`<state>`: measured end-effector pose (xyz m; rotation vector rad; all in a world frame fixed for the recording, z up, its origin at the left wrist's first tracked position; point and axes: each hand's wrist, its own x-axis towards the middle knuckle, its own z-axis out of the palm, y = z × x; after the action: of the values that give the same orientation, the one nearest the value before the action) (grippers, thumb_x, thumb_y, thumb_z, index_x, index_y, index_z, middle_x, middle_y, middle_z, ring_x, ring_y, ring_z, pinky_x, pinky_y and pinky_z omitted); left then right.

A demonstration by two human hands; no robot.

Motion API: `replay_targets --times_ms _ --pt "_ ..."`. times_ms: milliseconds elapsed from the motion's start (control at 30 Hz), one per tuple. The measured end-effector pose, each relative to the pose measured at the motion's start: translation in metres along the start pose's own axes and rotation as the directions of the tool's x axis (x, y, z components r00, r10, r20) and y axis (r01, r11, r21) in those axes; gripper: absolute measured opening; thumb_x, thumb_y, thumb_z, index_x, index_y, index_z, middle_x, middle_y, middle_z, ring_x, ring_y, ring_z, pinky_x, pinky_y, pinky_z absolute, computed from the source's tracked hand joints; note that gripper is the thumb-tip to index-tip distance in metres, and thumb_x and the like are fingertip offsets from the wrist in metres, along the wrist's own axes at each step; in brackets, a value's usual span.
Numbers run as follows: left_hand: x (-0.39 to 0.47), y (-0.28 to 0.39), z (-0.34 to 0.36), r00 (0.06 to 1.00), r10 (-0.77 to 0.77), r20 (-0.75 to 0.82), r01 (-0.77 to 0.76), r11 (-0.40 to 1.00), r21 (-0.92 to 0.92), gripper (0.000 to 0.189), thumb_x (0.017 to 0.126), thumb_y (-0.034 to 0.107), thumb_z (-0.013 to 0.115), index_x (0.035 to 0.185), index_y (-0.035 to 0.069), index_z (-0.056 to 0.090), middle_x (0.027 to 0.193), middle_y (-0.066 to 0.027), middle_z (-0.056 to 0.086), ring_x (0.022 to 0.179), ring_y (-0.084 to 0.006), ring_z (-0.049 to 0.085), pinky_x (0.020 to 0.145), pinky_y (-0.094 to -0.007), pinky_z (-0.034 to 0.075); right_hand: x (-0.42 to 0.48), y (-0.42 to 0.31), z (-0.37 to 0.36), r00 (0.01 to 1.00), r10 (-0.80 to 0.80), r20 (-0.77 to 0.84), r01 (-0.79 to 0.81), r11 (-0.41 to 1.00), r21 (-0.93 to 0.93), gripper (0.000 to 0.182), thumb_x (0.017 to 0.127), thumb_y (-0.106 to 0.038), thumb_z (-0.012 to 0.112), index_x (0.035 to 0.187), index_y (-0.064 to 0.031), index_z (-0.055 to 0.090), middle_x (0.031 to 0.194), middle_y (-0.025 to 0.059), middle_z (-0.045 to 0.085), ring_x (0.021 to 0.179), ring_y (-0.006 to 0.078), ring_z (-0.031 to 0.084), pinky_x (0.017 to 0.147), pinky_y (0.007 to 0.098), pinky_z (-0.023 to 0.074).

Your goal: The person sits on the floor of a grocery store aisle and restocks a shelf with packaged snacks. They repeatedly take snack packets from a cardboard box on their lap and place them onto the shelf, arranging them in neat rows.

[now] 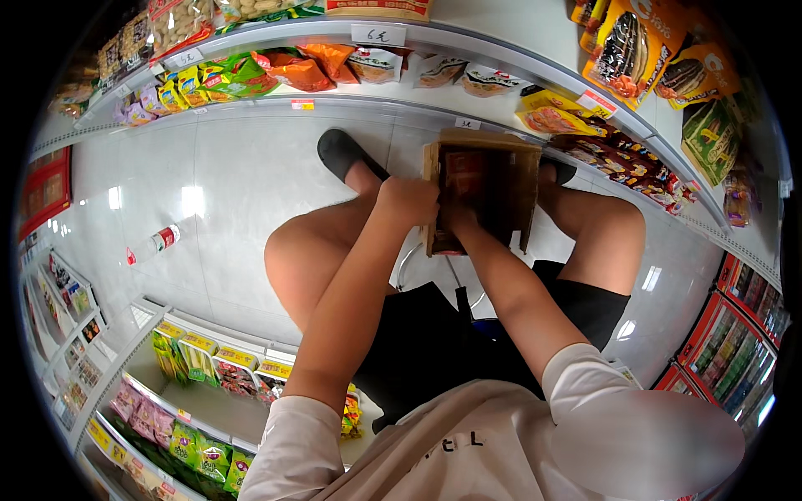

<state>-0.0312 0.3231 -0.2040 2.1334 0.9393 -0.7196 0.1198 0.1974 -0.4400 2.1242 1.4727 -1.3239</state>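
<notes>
An open-topped cardboard box (526, 169) stands between my knees, near the shelf front. My left hand (408, 200) grips the box's left edge, the fingers curled over it. My right hand (457, 216) reaches into the box along its left inner wall. Its fingers are lost in shadow, so whether they hold anything is unclear. Inside, reddish packaging (465, 164) shows against the far left part; the rest of the interior is dark.
Ahead curves a snack shelf (263, 116) with orange bags (294, 74), white-and-black pouches (376, 64) and yellow packs (554, 113). A bottle (164, 239) lies on the tiled floor at left. Another stocked shelf (200, 407) is at lower left. Red-framed cases (711, 341) stand at right.
</notes>
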Motion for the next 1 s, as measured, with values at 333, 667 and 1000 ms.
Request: replay_targets --times_ms 333,667,1000 --pt "0.013 -0.014 0.002 1.000 -0.015 0.020 0.016 0.998 -0.066 0.036 0.092 0.029 0.051 0.117 0.013 0.070 0.115 -0.0144 0.071 0.106 -0.0359 0.067 0.089 -0.0458 0.054 -0.065 -0.011 -0.057 0.812 0.231 -0.537 -0.057 0.946 0.321 0.042 0.097 -0.020 0.056 0.136 -0.0045 0.059 0.111 0.0253 0.070 0.100 0.0385 0.070 0.085 0.0453 0.0562" --pt "0.004 0.002 -0.001 0.982 0.087 -0.169 -0.123 0.969 -0.212 0.053 0.087 0.032 0.063 0.137 0.015 0.060 0.121 -0.0196 0.069 0.113 -0.0351 0.065 0.095 -0.0436 0.052 -0.135 0.065 -0.114 0.543 0.191 -0.818 0.376 0.816 0.440 0.017 0.094 -0.005 0.064 0.107 -0.0043 0.074 0.076 0.0082 0.073 0.057 0.0128 0.063 0.057 0.0289 0.0482" --pt "-0.020 0.058 -0.025 0.856 0.315 -0.410 -0.509 0.375 -0.775 0.047 0.092 0.024 0.077 0.129 0.000 0.061 0.113 -0.0049 0.071 0.100 -0.0101 0.062 0.089 -0.0282 0.052 -0.267 0.017 -0.228 0.700 -0.069 -0.711 0.712 0.134 0.689 0.020 0.097 -0.003 0.065 0.117 -0.0023 0.060 0.112 0.0053 0.070 0.080 0.0066 0.057 0.069 0.0220 0.0475"
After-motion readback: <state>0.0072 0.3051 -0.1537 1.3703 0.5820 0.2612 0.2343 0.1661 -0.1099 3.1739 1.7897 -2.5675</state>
